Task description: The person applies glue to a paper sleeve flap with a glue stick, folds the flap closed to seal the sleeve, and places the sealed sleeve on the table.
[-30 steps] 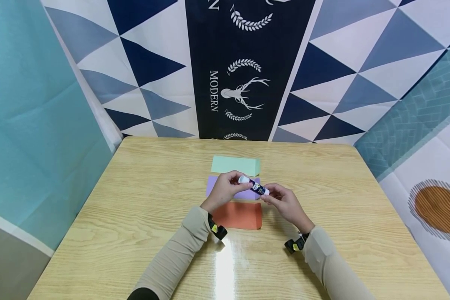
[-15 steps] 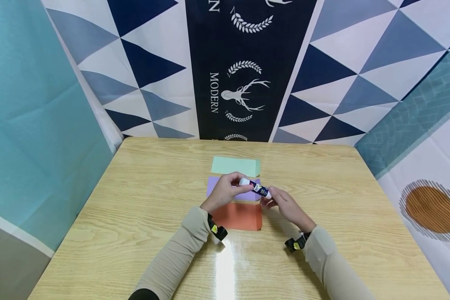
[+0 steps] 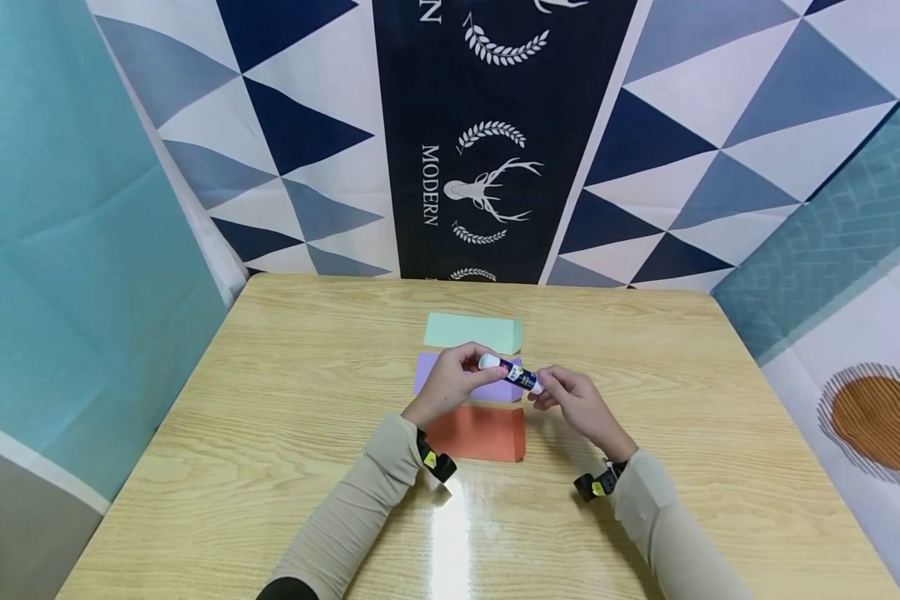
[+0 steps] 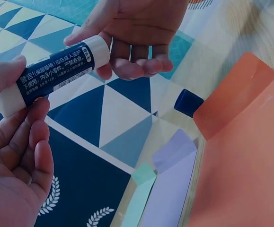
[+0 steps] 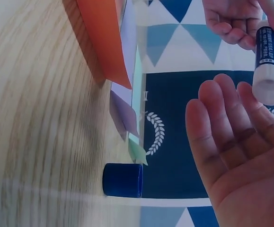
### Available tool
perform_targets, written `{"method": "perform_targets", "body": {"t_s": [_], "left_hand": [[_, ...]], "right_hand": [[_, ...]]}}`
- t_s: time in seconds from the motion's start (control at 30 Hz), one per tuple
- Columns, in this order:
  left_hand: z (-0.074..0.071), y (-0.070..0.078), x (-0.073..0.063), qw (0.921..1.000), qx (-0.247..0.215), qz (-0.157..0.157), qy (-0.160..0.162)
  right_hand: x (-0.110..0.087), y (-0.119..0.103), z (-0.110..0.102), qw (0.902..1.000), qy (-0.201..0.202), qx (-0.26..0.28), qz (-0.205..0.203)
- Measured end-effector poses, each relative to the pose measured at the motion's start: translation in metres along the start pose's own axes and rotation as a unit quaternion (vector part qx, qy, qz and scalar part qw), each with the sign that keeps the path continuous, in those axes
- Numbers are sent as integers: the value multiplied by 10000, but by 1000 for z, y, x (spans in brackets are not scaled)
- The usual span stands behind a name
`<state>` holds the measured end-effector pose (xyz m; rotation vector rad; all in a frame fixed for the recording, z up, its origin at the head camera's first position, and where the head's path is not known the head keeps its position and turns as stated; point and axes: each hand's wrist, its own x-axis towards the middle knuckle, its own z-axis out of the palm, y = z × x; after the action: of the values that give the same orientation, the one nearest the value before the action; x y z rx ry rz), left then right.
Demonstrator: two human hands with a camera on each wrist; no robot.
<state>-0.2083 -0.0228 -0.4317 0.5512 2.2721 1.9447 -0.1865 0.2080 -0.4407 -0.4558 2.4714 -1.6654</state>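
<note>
A glue stick (image 4: 56, 71) with a dark blue label and white ends is held slantwise above the table. My left hand (image 3: 450, 383) pinches its left white end between thumb and fingers. At the other white end (image 5: 269, 85), the thumb and index finger of my right hand (image 3: 573, 404) grip it, the other fingers loosely extended. Beneath lie an orange-red paper (image 3: 480, 433), a purple paper (image 3: 425, 371) partly covered by my left hand, and a mint green paper (image 3: 468, 331). Each has a folded flap at its right end.
A dark blue cap (image 4: 189, 103) lies on the wooden table (image 3: 270, 400) near the orange-red paper's flap; my right hand seems to hide it in the head view. A patterned cloth (image 3: 307, 125) hangs behind the table's far edge.
My right hand's fingers have shifted their hold round the glue stick's end, and that hand has moved slightly right. My left hand stays nearly still with its pinch. The papers have not moved.
</note>
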Motion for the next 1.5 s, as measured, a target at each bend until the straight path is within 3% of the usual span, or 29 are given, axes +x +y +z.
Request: {"method": "perform_targets", "body": {"t_s": [0.43, 0.57, 0.73, 0.83, 0.93, 1.2, 1.33, 1.5], "left_hand": [[0, 2, 0, 9999, 73, -4, 153], [-1, 2, 0, 9999, 64, -17, 128], [0, 3, 0, 10000, 87, 20, 33], [0, 2, 0, 9999, 97, 43, -16], [0, 2, -1, 9999, 83, 73, -5], [0, 0, -2, 9999, 79, 40, 99], [1, -2, -3, 9999, 97, 6, 60], [2, -3, -4, 9999, 111, 12, 15]], "right_hand": [[0, -1, -3, 9996, 19, 51, -287], [0, -1, -4, 9983, -299, 29, -502], [0, 0, -1, 9950, -849, 405, -330], [0, 0, 0, 9937, -968, 494, -283], [0, 0, 1, 9952, -824, 458, -265], [-2, 2, 2, 9992, 18, 350, -170], [-4, 4, 2, 9990, 0, 341, -272], [-7, 1, 4, 9990, -332, 173, -251]]}}
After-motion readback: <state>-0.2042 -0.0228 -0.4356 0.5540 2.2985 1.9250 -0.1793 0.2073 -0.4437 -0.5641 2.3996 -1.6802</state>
